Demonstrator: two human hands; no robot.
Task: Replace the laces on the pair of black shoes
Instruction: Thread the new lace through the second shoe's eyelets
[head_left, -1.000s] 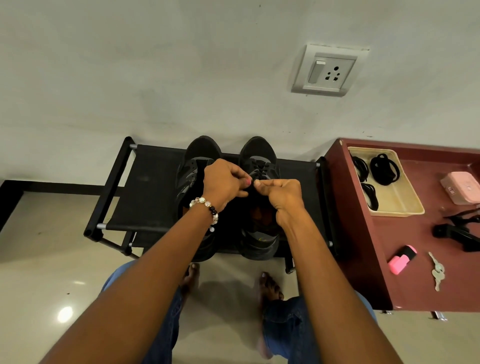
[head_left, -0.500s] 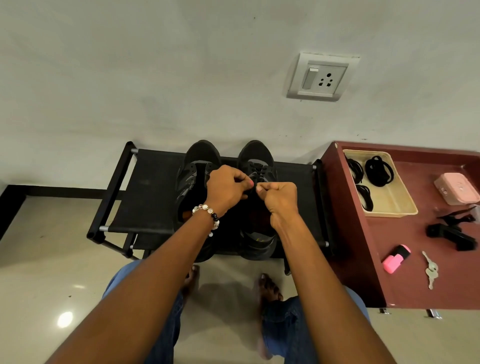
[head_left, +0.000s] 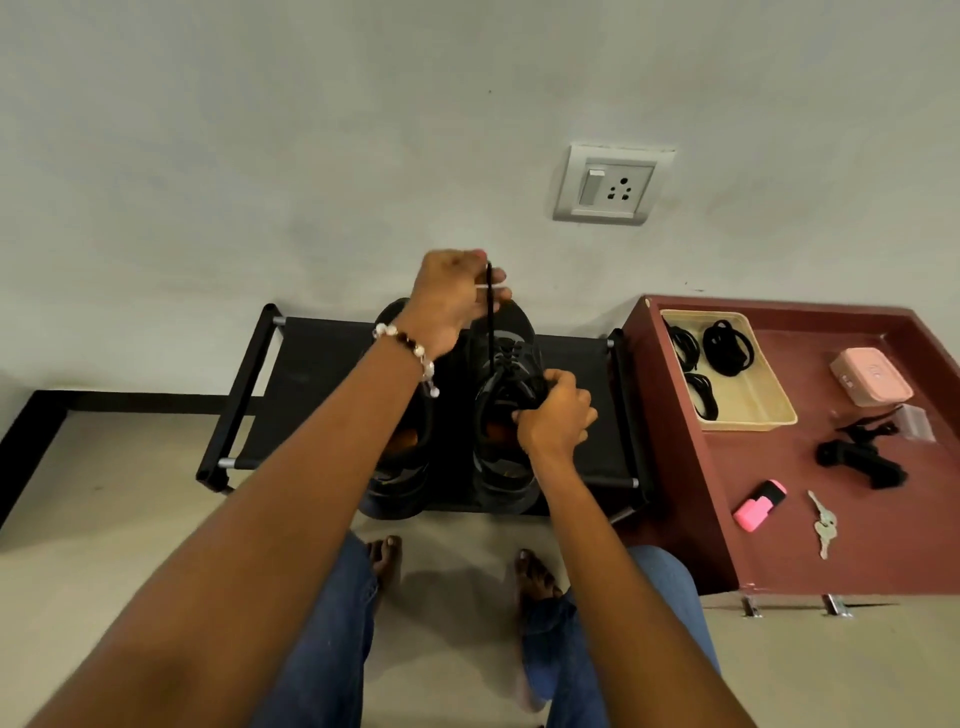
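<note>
Two black shoes stand side by side on a black rack (head_left: 306, 374), toes toward the wall. My left hand (head_left: 452, 296) is raised above the left shoe (head_left: 400, 483) and pinches a black lace (head_left: 489, 332) that runs taut down to the eyelets of the right shoe (head_left: 506, 467). My right hand (head_left: 558, 413) grips the right shoe's collar near the top eyelets. My left forearm hides much of the left shoe.
A dark red cabinet (head_left: 810, 551) stands to the right, carrying a cream tray (head_left: 753, 415) of coiled black laces, a pink case (head_left: 870, 376), loose black laces (head_left: 862, 457), a pink highlighter (head_left: 758, 506) and keys (head_left: 823, 525). A wall socket (head_left: 610, 184) sits above. My bare feet rest on the floor.
My left hand has risen from the right shoe's tongue toward the wall, drawing the lace out long and taut. My right hand has shifted down onto the shoe's collar.
</note>
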